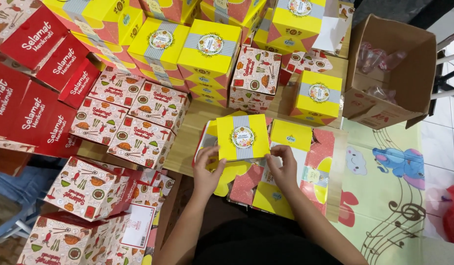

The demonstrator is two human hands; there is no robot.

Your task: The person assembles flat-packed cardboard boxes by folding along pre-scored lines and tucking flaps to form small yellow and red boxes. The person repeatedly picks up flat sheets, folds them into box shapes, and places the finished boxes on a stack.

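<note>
Evidently light, thin card, the yellow box [242,137] is pinched at its lower corners by left hand [207,169] and right hand [284,164].

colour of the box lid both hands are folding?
Yellow box lid with a grey striped band and a round floral label; head view.

Open cardboard carton [408,73] top right; red boxes [35,88] stacked left; cartoon mat [389,196].

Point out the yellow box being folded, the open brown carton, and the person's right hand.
yellow box [242,137]: head view, on its top panel.
brown carton [417,59]: head view, on its inner wall.
right hand [284,169]: head view, on the back of the hand.
</note>
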